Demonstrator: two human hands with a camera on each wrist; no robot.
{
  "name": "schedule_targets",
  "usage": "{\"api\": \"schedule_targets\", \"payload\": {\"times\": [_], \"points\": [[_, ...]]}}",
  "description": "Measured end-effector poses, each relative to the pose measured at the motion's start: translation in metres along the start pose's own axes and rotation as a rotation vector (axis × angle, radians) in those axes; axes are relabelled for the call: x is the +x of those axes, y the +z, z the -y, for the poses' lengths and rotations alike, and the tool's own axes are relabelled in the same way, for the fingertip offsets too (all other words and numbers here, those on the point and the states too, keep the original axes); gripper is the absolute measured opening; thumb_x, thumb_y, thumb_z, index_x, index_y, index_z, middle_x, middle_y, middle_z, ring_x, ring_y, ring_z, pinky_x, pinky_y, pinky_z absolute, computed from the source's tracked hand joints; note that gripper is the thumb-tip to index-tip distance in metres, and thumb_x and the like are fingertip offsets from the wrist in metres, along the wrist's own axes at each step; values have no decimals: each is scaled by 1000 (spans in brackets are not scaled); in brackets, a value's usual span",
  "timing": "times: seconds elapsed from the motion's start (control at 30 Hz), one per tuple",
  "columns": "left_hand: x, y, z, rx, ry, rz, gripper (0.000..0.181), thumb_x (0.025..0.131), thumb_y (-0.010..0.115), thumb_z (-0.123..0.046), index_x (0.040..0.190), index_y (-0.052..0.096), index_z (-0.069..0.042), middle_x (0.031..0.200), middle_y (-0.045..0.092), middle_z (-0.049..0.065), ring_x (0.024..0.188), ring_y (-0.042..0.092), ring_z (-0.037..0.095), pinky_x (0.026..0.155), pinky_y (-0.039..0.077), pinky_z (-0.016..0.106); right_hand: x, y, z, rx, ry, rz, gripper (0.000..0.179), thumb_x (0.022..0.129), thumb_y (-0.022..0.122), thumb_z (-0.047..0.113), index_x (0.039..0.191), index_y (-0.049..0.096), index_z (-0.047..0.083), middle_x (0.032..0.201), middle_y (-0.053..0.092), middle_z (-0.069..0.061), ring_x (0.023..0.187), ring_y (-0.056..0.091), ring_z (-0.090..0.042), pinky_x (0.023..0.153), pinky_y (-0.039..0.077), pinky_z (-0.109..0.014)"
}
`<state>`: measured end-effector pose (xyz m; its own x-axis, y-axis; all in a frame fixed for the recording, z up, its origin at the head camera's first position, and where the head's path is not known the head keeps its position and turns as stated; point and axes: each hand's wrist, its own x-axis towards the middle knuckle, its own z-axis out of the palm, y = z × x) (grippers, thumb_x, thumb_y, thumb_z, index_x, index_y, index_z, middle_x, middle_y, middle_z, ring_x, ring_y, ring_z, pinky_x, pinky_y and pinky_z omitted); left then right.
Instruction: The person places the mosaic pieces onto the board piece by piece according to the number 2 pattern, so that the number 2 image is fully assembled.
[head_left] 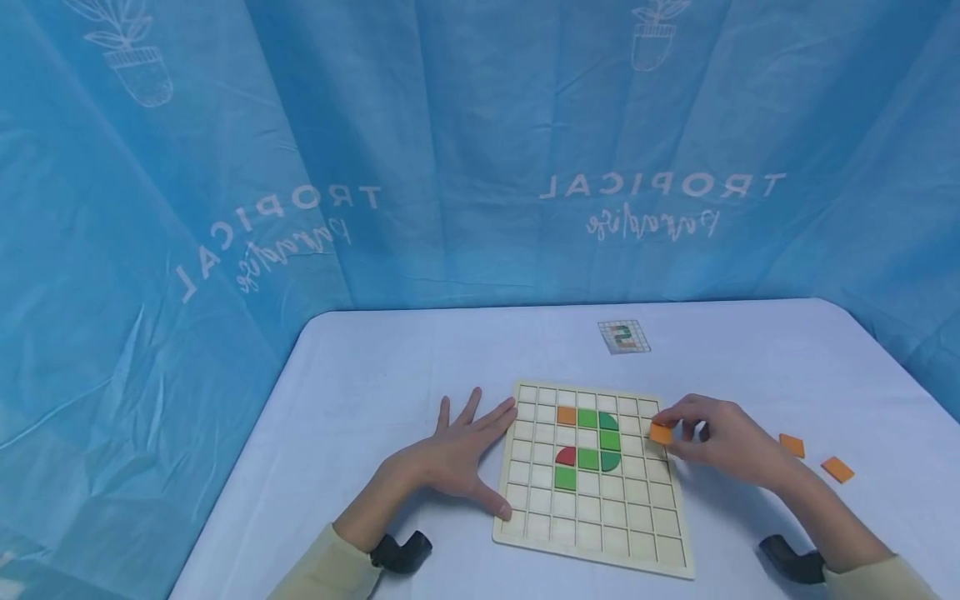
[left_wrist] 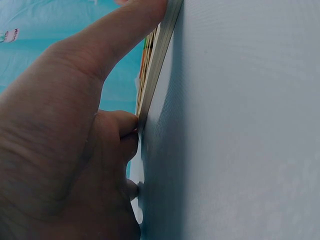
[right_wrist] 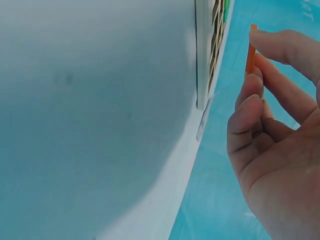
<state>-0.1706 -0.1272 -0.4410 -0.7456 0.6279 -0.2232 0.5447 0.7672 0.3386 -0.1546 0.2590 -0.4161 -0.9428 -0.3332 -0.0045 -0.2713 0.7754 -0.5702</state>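
A pale wooden grid board [head_left: 540,525] lies on the table with green, red and orange tiles in some of its squares, among them a red quarter-round tile [head_left: 566,456] and an orange square tile [head_left: 566,415]. My left hand [head_left: 461,454] is spread out along the board's left edge, thumb and fingertips touching it. Between thumb and fingers my right hand [head_left: 720,437] pinches another orange square tile [head_left: 660,433], over the board's right edge. Seen edge-on in the right wrist view, that thin tile [right_wrist: 251,49] is held up above the white cloth.
Two loose orange tiles [head_left: 837,469] lie on the white-covered table [head_left: 375,375] right of my right forearm. Behind the board sits a small pattern card [head_left: 624,337] showing a coloured figure on a grid. Blue printed sheeting [head_left: 465,167] hangs round the table's back and left.
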Motion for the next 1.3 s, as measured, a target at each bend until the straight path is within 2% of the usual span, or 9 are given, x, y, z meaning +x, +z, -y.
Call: {"api": "schedule_targets", "payload": {"times": [0.4, 0.77, 1.07, 1.3], "points": [[0, 1, 1, 3, 6, -6, 130, 55, 62, -87, 156, 6, -27, 159, -6, -17, 142, -19, 30, 104, -15, 65, -1, 9, 12, 72, -44, 33, 34, 77, 80, 17, 110, 72, 17, 90, 61, 9, 76, 55, -11, 62, 48, -25], [0, 1, 1, -1, 9, -15, 130, 55, 64, -86, 156, 7, -26, 159, -5, -16, 142, -18, 30, 104, -15, 65, 0, 18, 21, 145, -111, 84, 29, 79, 78, 16, 107, 71, 20, 93, 63, 8, 73, 55, -11, 60, 48, -25], [0, 0, 1, 3, 18, -14, 129, 56, 64, -86, 156, 7, -26, 159, -5, -16, 143, -18, 31, 104, -14, 65, 2, 25, 34, 144, -101, 124, 29, 79, 79, 21, 108, 73, 18, 88, 62, 8, 70, 54, -12, 59, 47, -26], [0, 0, 0, -4, 12, -12, 130, 56, 64, -86, 156, 7, -26, 159, -5, -16, 143, -18, 30, 104, -15, 65, 3, 34, 41, 150, -158, 150, 27, 81, 77, 16, 107, 73, 21, 90, 63, 10, 69, 54, -10, 60, 48, -26]]}}
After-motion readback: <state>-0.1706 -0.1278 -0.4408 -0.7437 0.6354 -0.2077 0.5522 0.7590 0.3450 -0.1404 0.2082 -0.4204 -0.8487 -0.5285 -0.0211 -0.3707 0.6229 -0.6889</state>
